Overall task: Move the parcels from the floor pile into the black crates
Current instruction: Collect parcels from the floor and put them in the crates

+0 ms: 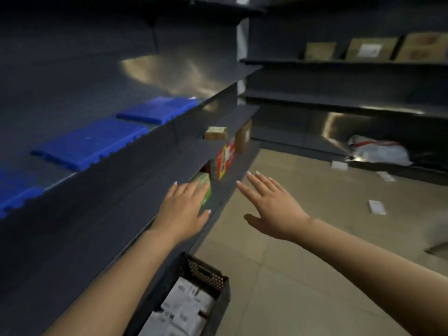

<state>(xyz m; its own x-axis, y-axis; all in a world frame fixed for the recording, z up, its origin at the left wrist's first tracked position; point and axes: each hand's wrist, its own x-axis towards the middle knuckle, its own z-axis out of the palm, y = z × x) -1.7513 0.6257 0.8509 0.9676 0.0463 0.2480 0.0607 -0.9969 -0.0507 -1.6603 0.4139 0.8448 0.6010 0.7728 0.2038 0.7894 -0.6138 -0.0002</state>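
With the black crate (pixel 218 291) at our feet already holding white parcels (pixel 186 304), both hands are empty: left hand (pixel 183 209) and right hand (pixel 274 212), fingers straight and spread. Loose parcels (pixel 377 206) lie well apart on the floor (pixel 303 263) ahead; risk is we miss the small scattered ones.

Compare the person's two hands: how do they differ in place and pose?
The left hand reaches toward the green box on the dark metal shelf; the right hand hovers over the tan floor. The left hand's fingers lie close together; the right hand's are spread. Both are open and hold nothing.
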